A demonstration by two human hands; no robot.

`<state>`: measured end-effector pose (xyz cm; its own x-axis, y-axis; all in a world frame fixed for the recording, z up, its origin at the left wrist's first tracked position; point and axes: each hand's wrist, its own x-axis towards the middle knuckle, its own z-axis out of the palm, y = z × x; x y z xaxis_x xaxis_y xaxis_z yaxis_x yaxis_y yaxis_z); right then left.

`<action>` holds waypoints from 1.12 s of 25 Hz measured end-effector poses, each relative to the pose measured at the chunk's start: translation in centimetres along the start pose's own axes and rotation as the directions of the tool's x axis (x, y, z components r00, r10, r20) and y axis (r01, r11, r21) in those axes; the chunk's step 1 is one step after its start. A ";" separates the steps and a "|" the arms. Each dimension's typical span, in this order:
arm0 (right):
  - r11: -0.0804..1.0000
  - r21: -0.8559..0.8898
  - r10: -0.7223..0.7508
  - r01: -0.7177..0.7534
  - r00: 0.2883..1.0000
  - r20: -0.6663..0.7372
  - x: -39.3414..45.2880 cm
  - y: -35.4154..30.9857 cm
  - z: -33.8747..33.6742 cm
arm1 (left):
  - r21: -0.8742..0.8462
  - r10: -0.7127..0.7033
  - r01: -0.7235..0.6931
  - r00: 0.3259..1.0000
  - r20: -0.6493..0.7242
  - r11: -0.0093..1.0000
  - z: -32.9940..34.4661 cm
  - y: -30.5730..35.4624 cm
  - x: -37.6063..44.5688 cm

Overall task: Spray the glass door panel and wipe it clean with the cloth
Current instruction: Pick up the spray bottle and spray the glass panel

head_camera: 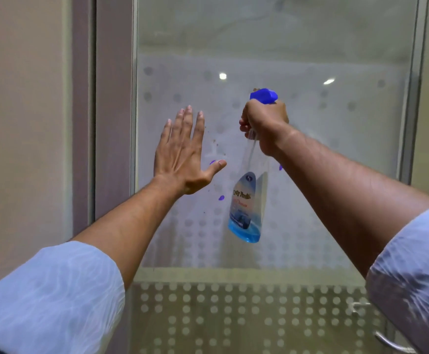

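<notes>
A frosted glass door panel (336, 175) with a dot pattern fills the middle of the view. My right hand (264, 126) is raised in front of it, gripping a clear spray bottle (246, 208) by its neck. The bottle has a blue trigger head and a little blue liquid at its bottom, and its nozzle faces the glass. To the left of the bottle, my left hand (182, 154) is spread flat with fingers apart, close to or on the glass, holding nothing. Small blue and brown marks dot the glass between my hands. No cloth is in view.
A metal door frame (113, 123) borders the glass on the left, with a beige wall (29, 123) beyond it. A horizontal bar (234, 274) divides the panel lower down. A metal door handle (389, 343) sits at the bottom right.
</notes>
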<state>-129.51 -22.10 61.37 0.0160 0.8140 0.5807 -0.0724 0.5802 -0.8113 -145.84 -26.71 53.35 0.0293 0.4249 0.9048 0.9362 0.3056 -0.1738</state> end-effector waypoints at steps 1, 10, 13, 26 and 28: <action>1.000 -0.003 -0.011 0.011 1.000 -0.007 0.3 -0.7 0.7 | 0.004 -0.003 0.003 1.000 -0.005 1.000 0.1 -0.5 0.4; 0.998 -0.003 -0.057 0.057 0.998 0.009 1.6 -2.5 5.5 | 0.027 0.003 -0.002 0.998 -0.065 1.000 -0.3 -3.7 3.2; 0.998 0.017 -0.067 0.067 0.998 0.005 2.2 -3.4 6.3 | 0.029 0.003 -0.001 0.998 -0.070 1.000 0.1 -4.2 3.5; 0.994 0.014 -0.109 0.110 0.994 -0.017 3.7 -5.6 8.1 | 0.019 -0.021 0.022 0.997 -0.075 1.000 0.4 -4.8 3.3; 0.993 0.026 -0.110 0.112 0.992 -0.067 3.8 -5.7 7.9 | 0.021 -0.022 0.023 0.997 -0.072 1.000 0.3 -4.9 3.3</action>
<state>-136.96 -22.49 68.75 0.0911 0.7452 0.6605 -0.0966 0.6668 -0.7390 -150.40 -26.52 57.08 0.0342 0.3557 0.9340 0.9289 0.3335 -0.1610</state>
